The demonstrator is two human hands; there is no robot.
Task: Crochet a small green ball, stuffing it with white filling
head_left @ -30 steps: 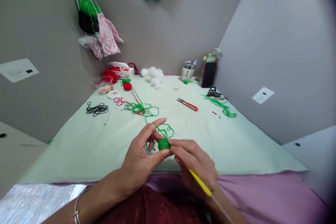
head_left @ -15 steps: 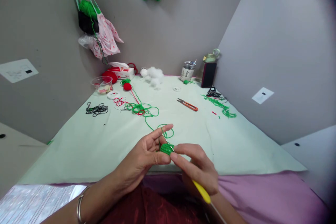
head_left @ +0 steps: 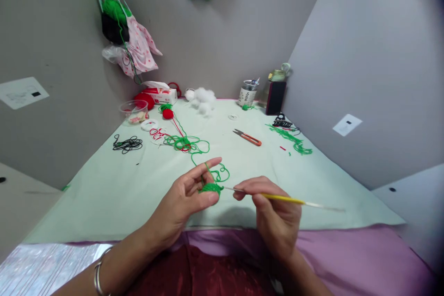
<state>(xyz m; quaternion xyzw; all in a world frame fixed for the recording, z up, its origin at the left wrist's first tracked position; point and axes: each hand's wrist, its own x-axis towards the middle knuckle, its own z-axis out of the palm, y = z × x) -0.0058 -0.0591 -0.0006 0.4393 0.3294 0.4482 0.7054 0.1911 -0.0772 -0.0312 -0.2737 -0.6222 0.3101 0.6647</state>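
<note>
Between the thumb and fingers of my left hand is a small green crochet piece. Green yarn loops over my raised left index finger and runs back to a loose tangle on the table. My right hand grips a crochet hook by its yellow handle, holding it nearly level. The hook's thin metal tip reaches left to the edge of the green piece, at a small loop of yarn. Whether the tip sits inside that loop I cannot tell.
Orange thread snips lie beyond my hands. A green yarn tangle and black cord are on the left. White stuffing, a tissue box and a pen tin stand at the back. Green yarn strands lie right.
My right hand has moved right, away from my left fingers, and the hook has swung from steeply slanted to nearly level. The left hand with the green piece has shifted slightly left and up.
</note>
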